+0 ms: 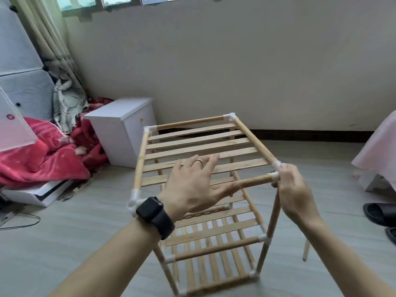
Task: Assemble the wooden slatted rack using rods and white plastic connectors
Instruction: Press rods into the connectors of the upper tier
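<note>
The wooden rack [240, 165] stands on the floor in the centre of the frame. Its two lower tiers are already joined, and its top tier is closed at the back and along both sides. The step in hand looks to be fitting the front rod [257, 181] of that top tier. At centre right, the right hand [293, 189] curls its fingers round the corner connector [276, 176], where the rod's right end appears to be seated. The left hand [192, 185] is spread flat, fingers straight, over the front slats. Its fingertips lie across the rod and hide the free end, so I cannot tell how far the rod reaches. At the near left corner of the top tier, the open connector [134, 202] shows an empty socket, just beside the black watch [155, 217]. As I judge it, the next move calls for gripping the rod's free end, lining it up with that socket and pressing it home while the right hand steadies its corner. A spare rod [306, 249] shows at lower right.
</note>
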